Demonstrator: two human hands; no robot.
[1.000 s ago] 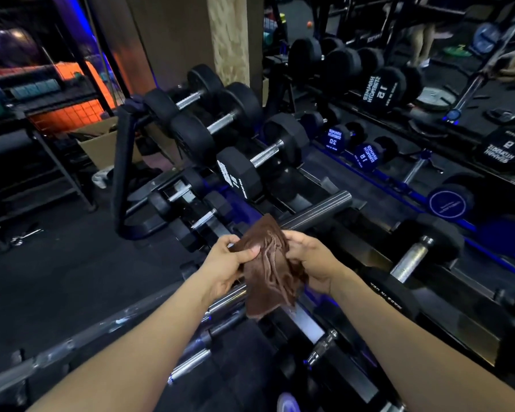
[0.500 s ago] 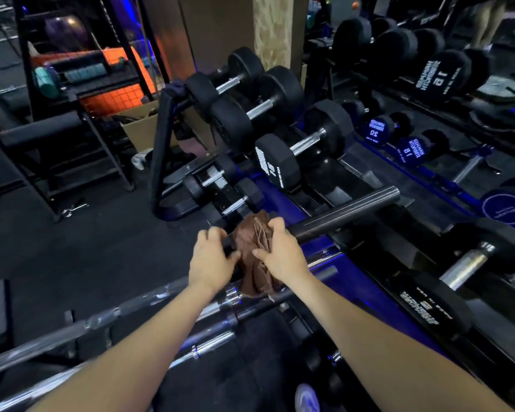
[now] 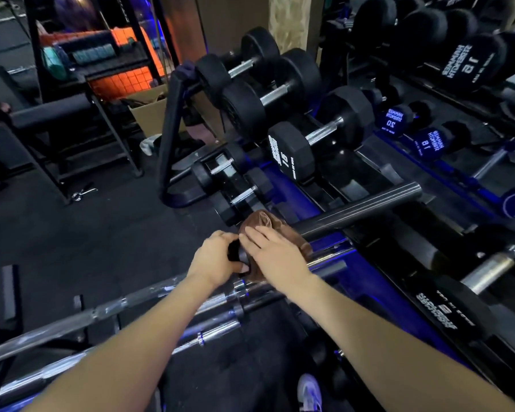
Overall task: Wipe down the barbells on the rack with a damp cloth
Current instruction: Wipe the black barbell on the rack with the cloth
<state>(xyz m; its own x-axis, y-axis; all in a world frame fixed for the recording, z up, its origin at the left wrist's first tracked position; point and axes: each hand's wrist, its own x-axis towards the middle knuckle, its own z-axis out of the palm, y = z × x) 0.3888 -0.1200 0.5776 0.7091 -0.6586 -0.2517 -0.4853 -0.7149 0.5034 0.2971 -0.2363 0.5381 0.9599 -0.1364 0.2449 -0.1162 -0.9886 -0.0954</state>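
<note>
Brown cloth point(image 3: 275, 233) lies bunched over the near end of the dark barbell sleeve point(image 3: 360, 208), which runs up and to the right across the blue rack point(image 3: 366, 272). My right hand point(image 3: 275, 252) lies flat on top of the cloth, fingers straight and close together, pressing it down onto the bar. My left hand point(image 3: 217, 258) is just beside it on the left, fingers curled round the bar where the sleeve meets the collar, the thumb tucked underneath — it grips the bar, though shadow hides the exact spot under the palm, so I take the contact as likely rather than certain.

Below the hands, three more chrome barbells point(image 3: 107, 312) lie side by side, running down to the left edge of the view, their collars close under my left wrist. Beyond the cloth stand black dumbbells — one marked 16 point(image 3: 290, 153) sits upright in its cradle on the upper tier, with two larger ones point(image 3: 250, 81) behind it. To the right, a chrome-handled dumbbell point(image 3: 485, 272) rests on the rack's near tier. A cardboard box point(image 3: 152, 111) sits on the dark floor behind the rack's end frame, and the toe of a pale shoe point(image 3: 309, 391) shows at the bottom edge.
</note>
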